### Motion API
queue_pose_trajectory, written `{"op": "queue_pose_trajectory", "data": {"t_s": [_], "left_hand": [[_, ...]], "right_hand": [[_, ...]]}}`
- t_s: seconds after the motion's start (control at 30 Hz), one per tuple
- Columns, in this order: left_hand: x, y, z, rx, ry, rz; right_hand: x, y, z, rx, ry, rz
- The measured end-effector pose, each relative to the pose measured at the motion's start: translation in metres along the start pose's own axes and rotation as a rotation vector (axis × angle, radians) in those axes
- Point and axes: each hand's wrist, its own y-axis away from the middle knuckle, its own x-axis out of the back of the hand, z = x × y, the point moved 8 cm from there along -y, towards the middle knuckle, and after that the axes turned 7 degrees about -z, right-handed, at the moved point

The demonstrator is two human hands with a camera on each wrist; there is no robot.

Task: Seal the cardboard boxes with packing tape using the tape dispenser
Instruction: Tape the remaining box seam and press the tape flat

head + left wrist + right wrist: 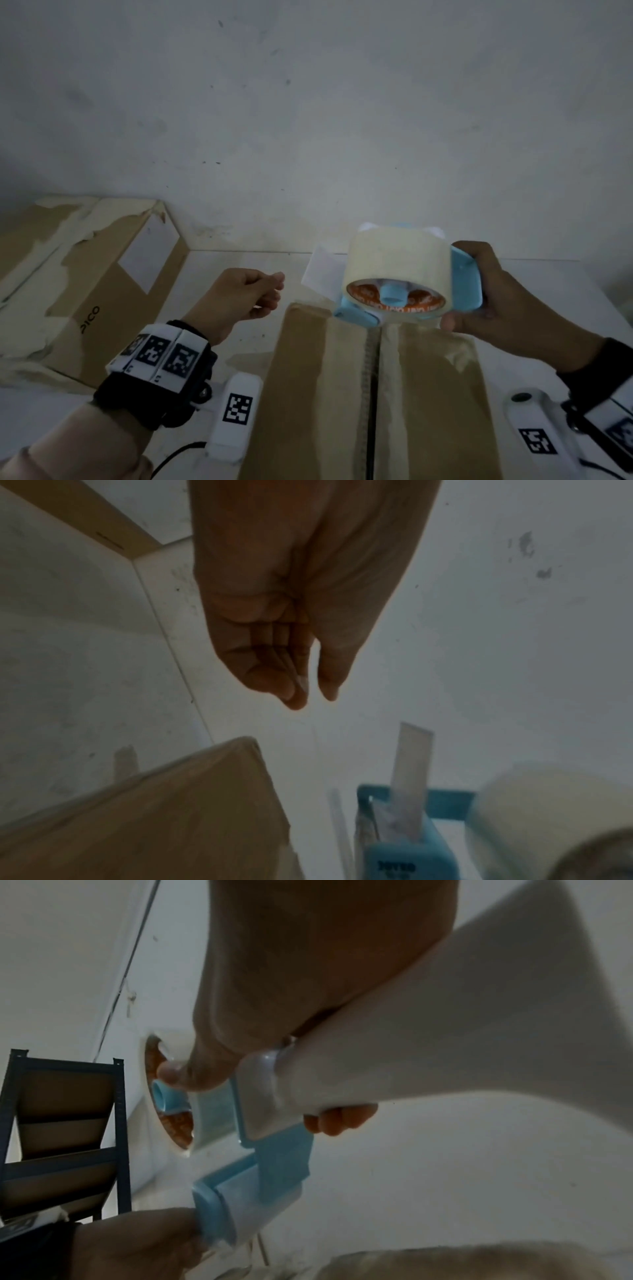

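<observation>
The right hand (486, 294) is wrapped round the handle of the dispenser (404, 281), thumb near the roll's core and fingers curled under the grip, as the right wrist view shows. It holds the tool in the air just past the far end of the near box (325, 394), whose two flaps meet at a dark seam (374, 404) not yet taped over along the stretch in view. The left hand (246, 294) hangs free between the two boxes, fingers loosely curled, thumb close to the fingertips and nothing in them; it points toward the short loose tape end (320, 274) sticking out of the dispenser's mouth.

The dispenser is likely light, hard plastic, so the handle is the place to grip it, well away from the cutter by the tape mouth. The roll (394, 260) looks nearly full and should turn stiffly at first. The tape end is thin, limp and sticky on one face: best pinched at its very edge, or it may fold onto itself. The box flaps are stiff card but will probably give under pressure at the seam, so a flat palm beside the seam would steady them.

A second box (102, 274), with torn old tape, lies at the left on the white bench (582, 308).
</observation>
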Motion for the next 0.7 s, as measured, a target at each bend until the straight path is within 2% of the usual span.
{"op": "queue_pose_trajectory", "data": {"t_s": [0.13,0.3,0.7], "left_hand": [[0.001,-0.003,-0.007,-0.049,-0.068,0.053],[0.011,-0.006,-0.015,-0.054,-0.047,0.093],[0.006,-0.017,-0.035,-0.033,-0.034,0.046]], "right_hand": [[-0.004,-0.005,0.009,-0.035,0.019,-0.003],[-0.006,-0.013,0.010,-0.061,-0.008,0.041],[-0.011,-0.024,0.026,-0.126,0.057,-0.024]]}}
